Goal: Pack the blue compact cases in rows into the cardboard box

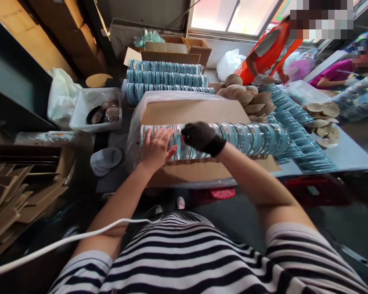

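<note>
A long row of round, clear-and-bluish plastic-wrapped discs [245,138] stands on edge across a sheet of brown cardboard [190,111]. My bare left hand [157,148] lies on the row's left end, fingers stretched out and thumb apart. Just to its right, my right hand [200,138], in a dark ribbed glove, is on top of the row with its fingers curled in. Whatever those fingers may be gripping is hidden by the glove. Clear plastic sheeting [134,134] shows around the cardboard's edge.
Behind the cardboard stand three similar rows of discs [168,77] and open cartons [171,47]. A white basket [76,110] is at left, near a white cap [106,159]. Brown round pieces [236,92] and more discs [297,122] lie right, where two other people work.
</note>
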Demonstrator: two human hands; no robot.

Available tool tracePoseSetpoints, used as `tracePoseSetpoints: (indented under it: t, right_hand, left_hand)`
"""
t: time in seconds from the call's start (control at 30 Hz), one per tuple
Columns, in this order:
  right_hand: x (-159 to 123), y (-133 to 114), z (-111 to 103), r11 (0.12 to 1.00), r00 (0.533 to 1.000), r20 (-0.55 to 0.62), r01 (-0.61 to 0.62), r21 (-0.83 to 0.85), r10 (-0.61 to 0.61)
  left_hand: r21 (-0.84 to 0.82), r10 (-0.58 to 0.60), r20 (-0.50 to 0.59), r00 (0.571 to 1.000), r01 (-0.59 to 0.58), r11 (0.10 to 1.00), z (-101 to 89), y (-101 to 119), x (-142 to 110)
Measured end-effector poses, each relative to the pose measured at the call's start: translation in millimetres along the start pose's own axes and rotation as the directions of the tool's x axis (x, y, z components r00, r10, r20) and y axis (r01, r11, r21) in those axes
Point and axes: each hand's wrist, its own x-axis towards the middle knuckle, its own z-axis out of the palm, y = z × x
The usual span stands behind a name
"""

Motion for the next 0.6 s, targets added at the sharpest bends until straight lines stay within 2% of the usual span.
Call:
tracePoseSetpoints:
  t: [0.1, 0.17, 0.23, 0.27, 0.33, 0.4, 0.43, 0.47, 0.5, 0.53, 0.6]
  right_hand:
    - [-48.1, -27.0, 54.6, 0.997, 0.994, 0.084, -0.070, 0.044, 0.067]
    - [-66.2, -39.7, 90.6, 0.990, 0.988, 0.113, -0.117, 0.073, 0.108]
    - [-74.5, -41.0, 106.8, 0.985, 0.988, 0.115, -0.118, 0.123, 0.103]
    - [-75.4, -36.1, 104.8, 0.982, 0.990, 0.096, -0.117, 0.149, 0.104]
    - [-69.8, -15.3, 83.2, 0.970, 0.984, -0.022, -0.169, 0.173, 0.175]
    - [-51.3, 15.4, 48.9, 0.947, 0.933, -0.187, -0.284, 0.151, 0.309]
    - [-37.0, 31.6, 32.0, 0.936, 0.908, -0.230, -0.329, 0.122, 0.349]
    - [-19.8, 46.6, 17.3, 0.931, 0.911, -0.192, -0.358, 0.075, 0.365]
    - [-1.0, 59.4, 5.8, 0.928, 0.923, -0.096, -0.372, 0.027, 0.373]
    - [18.1, 69.5, -2.3, 0.944, 0.944, 0.020, -0.330, 0.000, 0.330]
    - [51.2, 80.8, -9.7, 0.974, 0.951, 0.212, -0.225, -0.025, 0.225]
  left_hand:
    - [-0.018, -0.014, 0.006, 1.000, 0.014, 1.000, -2.0, -0.1, 0.8]
    - [-0.023, -0.026, 0.000, 1.000, 0.026, 0.999, -5.0, 0.5, 1.5]
    - [-0.013, -0.030, -0.002, 1.000, 0.030, 0.999, -8.4, 4.1, 3.3]
    - [-0.006, -0.026, -0.001, 1.000, 0.026, 1.000, -9.6, 7.5, 4.9]
    - [-0.001, 0.008, 0.009, 1.000, -0.008, 1.000, -9.0, 17.3, 9.9]
    - [-0.011, 0.065, 0.025, 0.998, -0.065, 0.998, -3.3, 28.9, 16.3]
    - [-0.015, 0.090, 0.035, 0.995, -0.089, 0.996, 1.2, 34.2, 19.6]
    - [-0.014, 0.108, 0.046, 0.993, -0.108, 0.994, 6.3, 38.6, 22.6]
    - [-0.007, 0.119, 0.057, 0.991, -0.119, 0.993, 11.5, 41.7, 25.0]
    - [0.004, 0.123, 0.070, 0.990, -0.124, 0.992, 16.3, 43.3, 26.7]
    - [0.027, 0.124, 0.090, 0.988, -0.127, 0.992, 23.2, 42.9, 28.1]
